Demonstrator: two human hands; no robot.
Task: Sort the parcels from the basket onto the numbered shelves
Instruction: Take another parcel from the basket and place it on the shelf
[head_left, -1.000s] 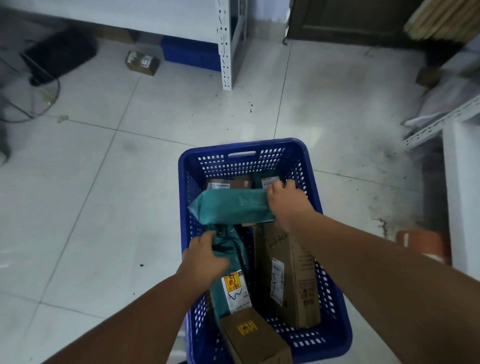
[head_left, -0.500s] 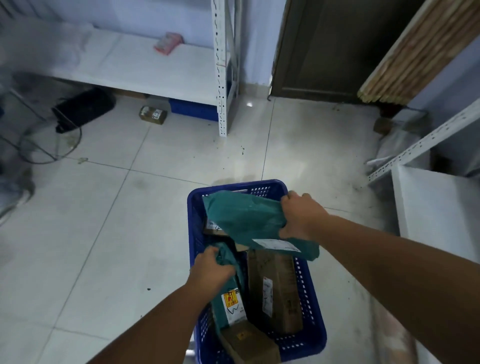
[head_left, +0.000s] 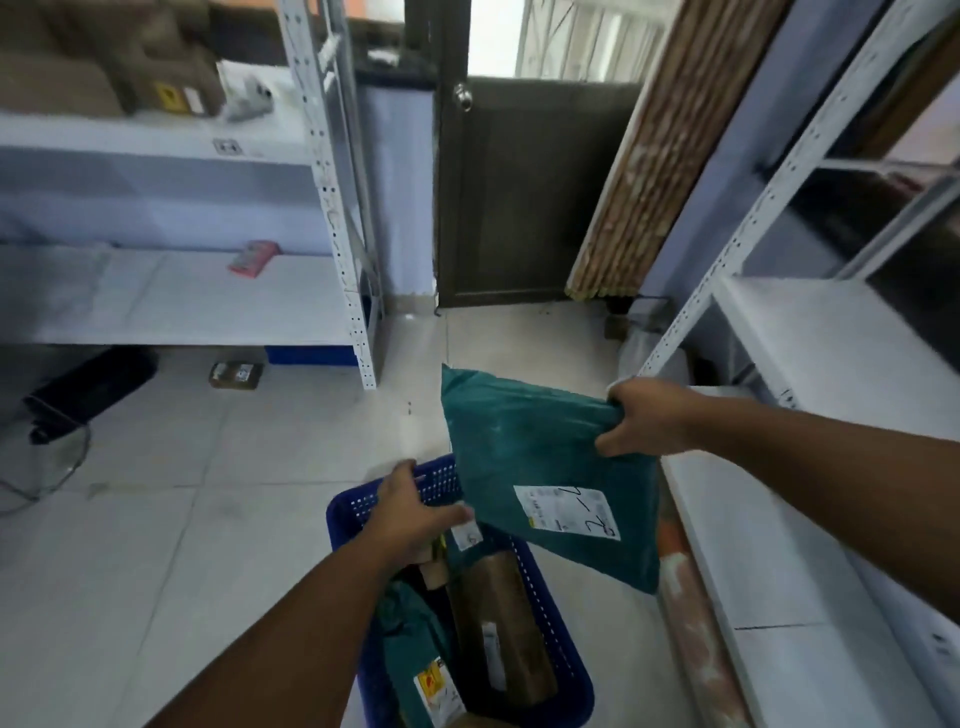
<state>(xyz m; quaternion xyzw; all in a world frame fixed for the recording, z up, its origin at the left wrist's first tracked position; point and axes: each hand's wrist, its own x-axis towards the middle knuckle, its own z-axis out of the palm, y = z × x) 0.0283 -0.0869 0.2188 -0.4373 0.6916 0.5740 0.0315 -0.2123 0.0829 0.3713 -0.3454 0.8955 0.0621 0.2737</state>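
Note:
My right hand (head_left: 649, 421) grips the top right corner of a flat green mailer bag (head_left: 535, 457), which hangs tilted above the blue basket (head_left: 569, 670). Its white label (head_left: 569, 514) carries handwritten marks. My left hand (head_left: 410, 514) reaches down into the far end of the basket, fingers curled over the parcels; what it holds is hidden. A long brown box (head_left: 506, 623) and another green bag (head_left: 415, 639) lie in the basket.
A white metal shelf unit (head_left: 810, 332) stands close on the right. Another white shelf (head_left: 208, 296) on the left holds a pink packet (head_left: 253, 257), with brown boxes (head_left: 156, 67) above. A small parcel (head_left: 236, 374) lies on the floor. A dark door (head_left: 519, 197) is ahead.
My right hand has lifted the green mailer up out of the basket and to the right. My left hand has moved toward the basket's far end. The view has tilted up.

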